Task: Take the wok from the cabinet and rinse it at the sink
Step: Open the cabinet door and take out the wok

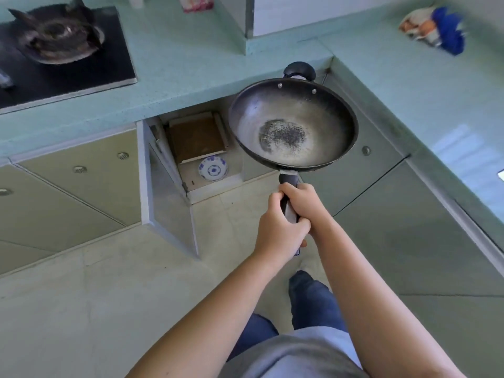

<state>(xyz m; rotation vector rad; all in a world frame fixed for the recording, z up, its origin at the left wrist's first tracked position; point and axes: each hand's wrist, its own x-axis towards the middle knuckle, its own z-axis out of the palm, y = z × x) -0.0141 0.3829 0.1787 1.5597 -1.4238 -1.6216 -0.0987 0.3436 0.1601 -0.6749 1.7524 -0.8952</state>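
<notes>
**Item:** wok (294, 124), dark, round, with a long handle (288, 211) and a small loop handle (299, 70) on the far rim.

**Location:** held in the air, roughly level, in front of the open cabinet (207, 186) and close under the tabletop (191, 66) edge. The sink is not in view.

**Grasp:** the long handle is clasped by both hands. The right hand (302, 201) is wrapped round it nearer the bowl, and the left hand (281, 231) is clenched round it just behind.

**Contents:** a dark speckled patch (282, 135) is seen at the bottom of the bowl. Whether it is loose residue or a burnt-on stain cannot be told.

**Stage, as judged:** removal from the cabinet is done; carrying and rinsing are not yet done.

**Hazards, as judged:**
- The loop handle could be struck against the tabletop edge if the wok is lifted straight up.
- The bowl's weight is carried far from the grip, so the wok could be tipped and any loose matter spilled on the floor.
- The cabinet door (166, 203) is left open beside the legs and could be knocked on turning away.
- The blue-and-white dish (213, 168) near the cabinet's front edge could be caught by a low swing.
</notes>
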